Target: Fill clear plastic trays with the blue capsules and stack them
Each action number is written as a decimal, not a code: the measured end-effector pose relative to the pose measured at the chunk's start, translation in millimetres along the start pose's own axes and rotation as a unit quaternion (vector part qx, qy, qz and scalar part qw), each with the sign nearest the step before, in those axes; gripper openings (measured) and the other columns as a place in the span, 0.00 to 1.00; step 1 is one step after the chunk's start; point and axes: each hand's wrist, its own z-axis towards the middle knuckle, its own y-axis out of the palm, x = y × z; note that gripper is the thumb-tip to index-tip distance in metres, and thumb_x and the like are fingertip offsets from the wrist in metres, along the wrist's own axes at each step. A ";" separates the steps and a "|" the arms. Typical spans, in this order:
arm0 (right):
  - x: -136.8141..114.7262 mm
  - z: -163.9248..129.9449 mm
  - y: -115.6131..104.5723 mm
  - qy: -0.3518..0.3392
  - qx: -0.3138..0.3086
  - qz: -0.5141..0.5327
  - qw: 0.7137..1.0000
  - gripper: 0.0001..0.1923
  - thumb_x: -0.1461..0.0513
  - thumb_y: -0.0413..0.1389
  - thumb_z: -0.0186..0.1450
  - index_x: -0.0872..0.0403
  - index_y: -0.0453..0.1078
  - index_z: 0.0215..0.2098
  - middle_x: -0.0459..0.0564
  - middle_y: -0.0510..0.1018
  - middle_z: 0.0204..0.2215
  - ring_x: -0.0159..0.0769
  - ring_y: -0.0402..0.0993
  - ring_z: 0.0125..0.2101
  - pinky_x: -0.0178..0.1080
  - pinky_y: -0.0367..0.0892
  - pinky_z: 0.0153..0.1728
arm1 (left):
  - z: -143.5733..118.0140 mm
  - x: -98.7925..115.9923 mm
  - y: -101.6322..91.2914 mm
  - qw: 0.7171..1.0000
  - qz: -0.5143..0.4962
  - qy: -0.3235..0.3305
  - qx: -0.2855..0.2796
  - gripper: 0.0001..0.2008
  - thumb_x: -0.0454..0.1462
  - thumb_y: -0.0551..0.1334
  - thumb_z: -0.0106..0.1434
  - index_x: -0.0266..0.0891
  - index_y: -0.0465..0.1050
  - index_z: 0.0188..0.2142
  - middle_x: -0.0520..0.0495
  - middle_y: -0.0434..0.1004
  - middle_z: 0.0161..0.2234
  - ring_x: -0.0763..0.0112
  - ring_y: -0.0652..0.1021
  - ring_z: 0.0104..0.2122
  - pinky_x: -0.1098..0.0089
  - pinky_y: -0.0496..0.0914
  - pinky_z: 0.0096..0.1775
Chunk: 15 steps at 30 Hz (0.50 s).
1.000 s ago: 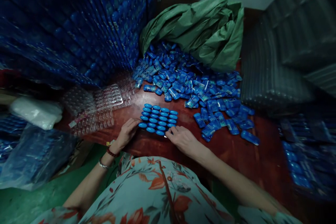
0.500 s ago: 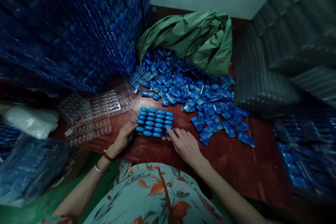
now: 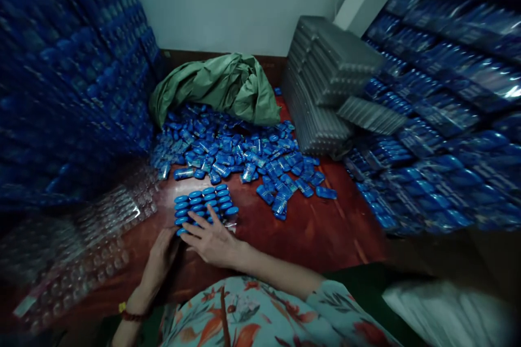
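Surface: red wooden table [image 3: 325,233], loose blue packets [image 3: 244,152] heaped behind.
Tray: filled blister tray [image 3: 203,206] at the near edge.
Right hand [image 3: 214,241]: fingers spread, flat on the tray.
Left hand [image 3: 163,257]: fingers together at its near corner.
Handling: probably light, thin, flexible; support both edges.

Pale blue-green top [image 3: 260,314] with large orange-red flowers and dark leaves, lower centre of the frame. Short sleeve ending at the right forearm, lower right. Bare hands, no gloves. Dark red bead bracelet [image 3: 132,315] with one yellow bead on the left wrist, lower left.
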 end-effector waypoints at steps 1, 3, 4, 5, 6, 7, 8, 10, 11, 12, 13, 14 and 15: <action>8.6 -9.1 -8.0 0.030 0.032 0.006 0.999 0.17 0.61 0.45 0.69 0.52 0.64 0.54 0.51 0.70 0.54 0.41 0.55 0.59 0.54 0.54 0.56 | -1.6 1.0 -2.6 1.000 0.001 -0.009 -0.003 0.11 0.39 0.55 0.64 0.41 0.66 0.46 0.46 0.74 0.37 0.65 0.77 0.35 0.65 0.74 0.37; 31.2 -36.8 -26.7 0.165 0.105 -0.006 0.981 0.15 0.61 0.45 0.69 0.51 0.66 0.52 0.52 0.74 0.48 0.39 0.64 0.52 0.49 0.59 0.53 | -6.6 7.0 -9.3 0.999 0.011 -0.051 0.011 0.16 0.42 0.58 0.62 0.41 0.64 0.49 0.44 0.73 0.40 0.62 0.76 0.38 0.62 0.73 0.39; 44.2 -54.6 -36.0 0.263 0.136 -0.027 0.955 0.15 0.61 0.44 0.69 0.51 0.67 0.51 0.54 0.75 0.45 0.39 0.67 0.47 0.46 0.62 0.49 | -9.1 12.8 -12.4 0.996 0.020 -0.074 0.037 0.18 0.43 0.60 0.61 0.40 0.63 0.49 0.44 0.72 0.40 0.61 0.75 0.38 0.61 0.73 0.40; 57.3 -73.8 -44.2 0.362 0.156 -0.057 0.917 0.15 0.60 0.45 0.69 0.52 0.67 0.50 0.55 0.75 0.43 0.40 0.69 0.44 0.45 0.64 0.45 | -10.7 20.7 -14.7 0.993 0.029 -0.090 0.075 0.18 0.42 0.61 0.60 0.40 0.64 0.49 0.44 0.72 0.40 0.61 0.75 0.38 0.61 0.72 0.40; 69.7 -93.2 -50.6 0.446 0.157 -0.091 0.876 0.17 0.58 0.45 0.68 0.54 0.67 0.51 0.58 0.74 0.42 0.43 0.70 0.43 0.45 0.66 0.41 | -10.4 31.0 -15.3 0.988 0.033 -0.093 0.117 0.16 0.40 0.61 0.60 0.41 0.65 0.48 0.45 0.71 0.38 0.62 0.75 0.37 0.61 0.72 0.40; 80.7 -111.4 -54.6 0.505 0.146 -0.117 0.843 0.20 0.55 0.46 0.68 0.56 0.65 0.53 0.60 0.73 0.42 0.46 0.70 0.42 0.46 0.66 0.38 | -7.8 43.5 -13.6 0.985 0.029 -0.081 0.148 0.14 0.37 0.61 0.61 0.41 0.65 0.46 0.46 0.71 0.37 0.64 0.75 0.36 0.63 0.71 0.40; 89.7 -127.4 -56.0 0.535 0.130 -0.123 0.826 0.23 0.53 0.47 0.67 0.59 0.63 0.54 0.62 0.72 0.42 0.47 0.71 0.40 0.45 0.67 0.35 | -2.2 57.9 -8.9 0.986 0.013 -0.053 0.156 0.11 0.34 0.60 0.61 0.41 0.66 0.44 0.47 0.71 0.36 0.66 0.74 0.35 0.65 0.71 0.39; 100.6 -149.6 -51.5 0.536 0.096 -0.086 0.834 0.25 0.52 0.48 0.66 0.59 0.61 0.55 0.60 0.72 0.41 0.44 0.73 0.35 0.42 0.67 0.31 | 18.1 90.0 10.8 0.994 -0.052 0.027 0.089 0.09 0.31 0.58 0.62 0.42 0.67 0.43 0.48 0.72 0.35 0.70 0.75 0.34 0.69 0.71 0.38; 102.5 -155.7 -46.6 0.520 0.085 -0.050 0.848 0.24 0.52 0.48 0.66 0.58 0.61 0.55 0.58 0.72 0.40 0.42 0.74 0.33 0.41 0.67 0.30 | 32.0 106.1 25.5 0.994 -0.088 0.063 0.020 0.09 0.30 0.56 0.63 0.42 0.67 0.43 0.47 0.73 0.36 0.70 0.75 0.35 0.70 0.72 0.39; 102.5 -159.1 -40.9 0.500 0.079 -0.012 0.862 0.22 0.53 0.49 0.65 0.56 0.61 0.54 0.56 0.72 0.39 0.39 0.74 0.31 0.39 0.68 0.29 | 47.5 121.2 42.6 0.991 -0.106 0.075 -0.042 0.10 0.31 0.55 0.64 0.42 0.67 0.45 0.46 0.74 0.38 0.69 0.75 0.39 0.69 0.72 0.41; 101.1 -160.8 -35.1 0.480 0.080 0.023 0.873 0.21 0.54 0.50 0.65 0.54 0.61 0.53 0.53 0.72 0.39 0.38 0.74 0.30 0.39 0.68 0.29 | 63.7 134.7 61.4 0.988 -0.101 0.076 -0.088 0.11 0.32 0.53 0.65 0.41 0.67 0.47 0.44 0.74 0.42 0.67 0.75 0.42 0.67 0.72 0.44; 98.9 -161.8 -29.6 0.464 0.086 0.052 0.880 0.20 0.55 0.50 0.64 0.53 0.62 0.52 0.52 0.72 0.38 0.37 0.73 0.30 0.38 0.69 0.30 | 79.6 146.4 80.8 0.988 -0.077 0.066 -0.116 0.14 0.32 0.52 0.66 0.40 0.65 0.50 0.41 0.72 0.46 0.65 0.74 0.45 0.64 0.71 0.47; 96.5 -162.9 -25.0 0.449 0.097 0.072 0.885 0.19 0.55 0.51 0.63 0.53 0.63 0.51 0.51 0.72 0.38 0.37 0.73 0.31 0.39 0.69 0.31 | 94.2 156.2 99.8 0.989 -0.035 0.053 -0.130 0.16 0.32 0.52 0.65 0.37 0.64 0.53 0.37 0.71 0.49 0.61 0.73 0.47 0.60 0.70 0.48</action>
